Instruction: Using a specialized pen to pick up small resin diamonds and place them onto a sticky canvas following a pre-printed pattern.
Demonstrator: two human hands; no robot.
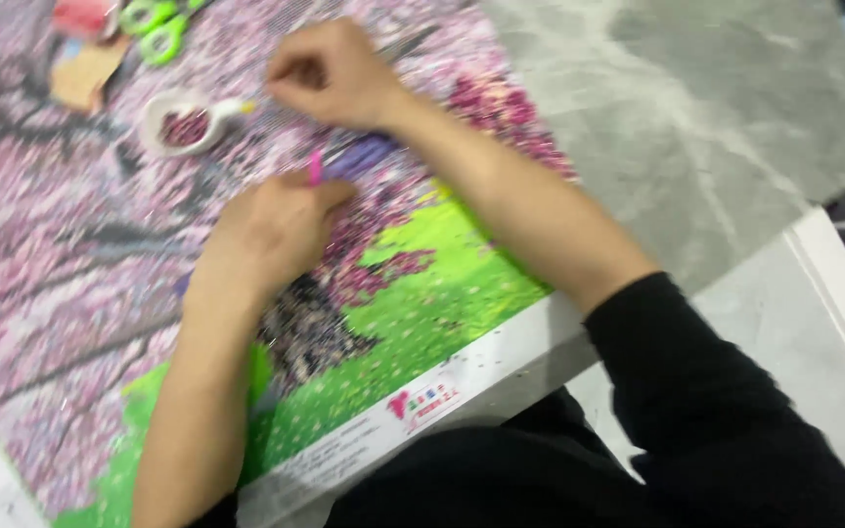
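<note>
I see both hands over a large picture canvas (80, 293) of pink blossom trees and green grass, lying across a grey table (696, 108). The left hand (271, 235), centre frame, is curled closed around a thin pink pen (315, 166) whose top pokes up above the knuckles. The right hand (330, 73), upper centre, is pinched shut; what it pinches I cannot tell through the blur.

Risk, in my judgement: the right forearm lies across the canvas and could drag or smear loose pieces, and either hand could tip the tray.

Containers: a small white tray (183, 122), upper left, holds dark pink beads. Beyond it lie green-handled scissors (158, 29), a tan card (85, 73) and a red item (85, 15), too blurred to identify.
</note>
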